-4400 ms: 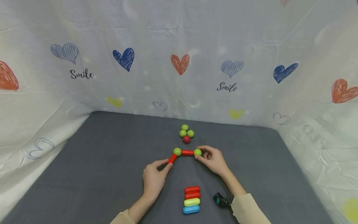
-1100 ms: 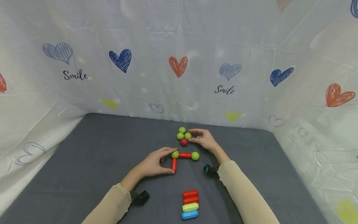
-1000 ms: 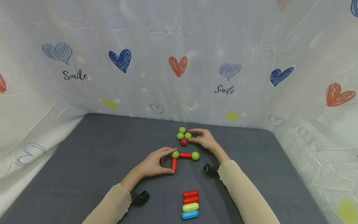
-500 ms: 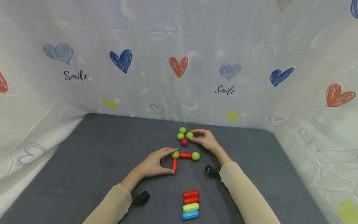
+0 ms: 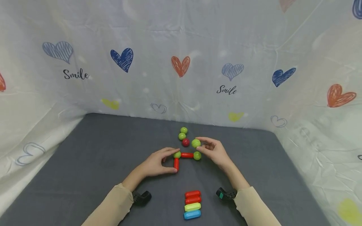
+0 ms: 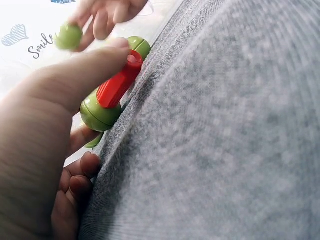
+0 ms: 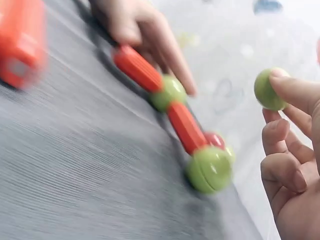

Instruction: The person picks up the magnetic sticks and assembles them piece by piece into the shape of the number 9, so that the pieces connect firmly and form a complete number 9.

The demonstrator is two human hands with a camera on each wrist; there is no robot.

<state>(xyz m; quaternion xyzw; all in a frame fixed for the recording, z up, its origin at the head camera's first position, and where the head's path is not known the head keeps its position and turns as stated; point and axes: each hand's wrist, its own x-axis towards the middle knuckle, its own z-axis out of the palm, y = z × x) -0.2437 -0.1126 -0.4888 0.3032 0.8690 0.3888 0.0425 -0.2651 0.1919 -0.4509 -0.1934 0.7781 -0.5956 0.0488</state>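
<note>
My left hand (image 5: 156, 163) grips the joined piece at its corner. Its thumb presses the free end of a red rod (image 5: 176, 164), and a finger lies against the green ball (image 5: 177, 154) at the other end. From that ball a second red rod (image 5: 187, 155) runs right to another green ball (image 5: 197, 155). My right hand (image 5: 216, 153) pinches a loose green ball (image 7: 270, 90) between thumb and finger, raised off the cloth in the right wrist view. In the head view it appears just beyond the piece's right-hand ball.
Behind the piece lie two green balls (image 5: 182, 136) and a red ball (image 5: 185, 142). Nearer me, two red rods (image 5: 193, 197), a yellow rod (image 5: 192, 207) and a blue rod (image 5: 192, 214) lie in a stack-like row. A grey cloth (image 5: 113, 141) covers the table.
My right hand has taken a green ball from the back group and drawn it toward me. Earlier, my left hand turned the near red rod to point toward me; it has since stayed put.
</note>
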